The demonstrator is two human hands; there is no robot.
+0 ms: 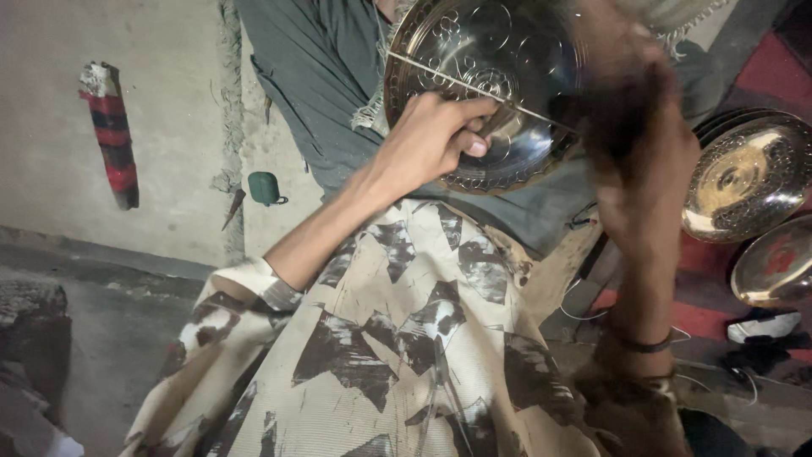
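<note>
Bare grey concrete floor (101, 279) fills the left of the view, with red matting (774, 72) at the right edge. A round, shiny embossed brass plate (482, 76) is held up over grey-trousered legs (326, 93) near the top middle of the view, tilted so that its patterned face is seen. A thin straight metal rod (448, 80) is laid across that face. The left hand (431, 140) is closed on the lower rim of the plate, its fingers curled and the thumb pressed against the metal, just beside the rod. The right hand (630, 110) is blurred at the right rim of the plate; whether it is clamped on the rim or on something else cannot be told. A dark band (647, 345) is worn on the right wrist. Below the plate, a cream shirt with dark torn-shaped patches (406, 338) is seen. At the right edge of the matting, a stack of similar embossed brass plates (748, 178) is laid, and a plainer brass dish (774, 271) just below it. On the concrete at the left, a small dark green case (264, 188) is seen beside the legs, and a red and black striped cloth roll (110, 135) lies well apart from it.
</note>
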